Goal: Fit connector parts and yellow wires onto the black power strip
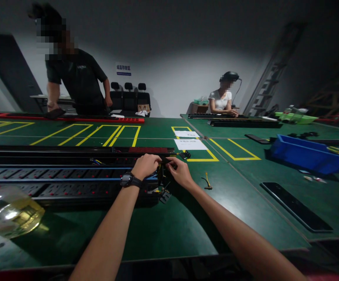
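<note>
Long black power strips [70, 174] with rows of sockets and small red dots lie side by side on the green table. At their right ends, my left hand [146, 166], with a watch on its wrist, closes its fingers on a small black part [165, 160]. From the other side my right hand [180, 171] pinches the same part between thumb and fingers. Its exact kind is hidden by the fingers. Yellow wires hang just below it. A dark end piece [165, 196] sticks out at the nearest strip's end, and another black end piece [184, 155] lies behind my right hand.
A bottle of yellow liquid [14, 210] stands at left. Rightward lie a short yellow-and-black wire piece [207, 182], a dark phone-like slab [295, 206] and a blue bin [307, 154]. Paper sheets [190, 144] lie beyond. Two people work across the table.
</note>
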`<state>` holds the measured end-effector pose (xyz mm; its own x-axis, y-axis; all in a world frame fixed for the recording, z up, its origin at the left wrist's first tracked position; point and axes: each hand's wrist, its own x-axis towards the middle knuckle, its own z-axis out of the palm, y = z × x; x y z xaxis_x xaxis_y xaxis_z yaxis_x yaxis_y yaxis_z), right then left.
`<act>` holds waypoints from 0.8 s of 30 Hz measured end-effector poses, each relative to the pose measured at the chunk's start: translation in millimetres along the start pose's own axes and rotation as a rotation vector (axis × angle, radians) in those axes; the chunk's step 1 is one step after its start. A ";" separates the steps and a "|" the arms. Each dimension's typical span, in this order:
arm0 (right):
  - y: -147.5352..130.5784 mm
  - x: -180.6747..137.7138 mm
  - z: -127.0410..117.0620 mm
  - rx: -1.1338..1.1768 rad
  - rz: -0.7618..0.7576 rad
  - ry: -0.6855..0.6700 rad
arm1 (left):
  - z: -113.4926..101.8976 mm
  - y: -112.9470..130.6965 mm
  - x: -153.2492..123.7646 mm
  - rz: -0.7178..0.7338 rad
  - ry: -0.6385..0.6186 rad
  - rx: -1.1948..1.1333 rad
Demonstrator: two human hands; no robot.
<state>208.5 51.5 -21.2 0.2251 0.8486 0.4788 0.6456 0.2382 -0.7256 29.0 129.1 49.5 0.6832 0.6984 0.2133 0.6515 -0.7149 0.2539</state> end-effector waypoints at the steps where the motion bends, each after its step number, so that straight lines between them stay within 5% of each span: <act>1: 0.1 -0.5 0.8 -0.008 0.004 -0.015 | 0.2 0.0 -0.1 -0.002 0.001 0.002; 12: 10.1 -6.8 7.7 -0.235 -0.010 -0.144 | 0.5 1.9 -3.5 -0.033 0.035 0.017; 24: 25.4 -10.0 7.0 -0.175 -0.081 -0.266 | -3.5 7.8 -9.0 -0.076 -0.007 0.034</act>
<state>217.6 52.3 -47.9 -0.0156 0.9292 0.3693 0.7745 0.2448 -0.5832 26.7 117.4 52.9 0.6334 0.7507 0.1875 0.7125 -0.6604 0.2370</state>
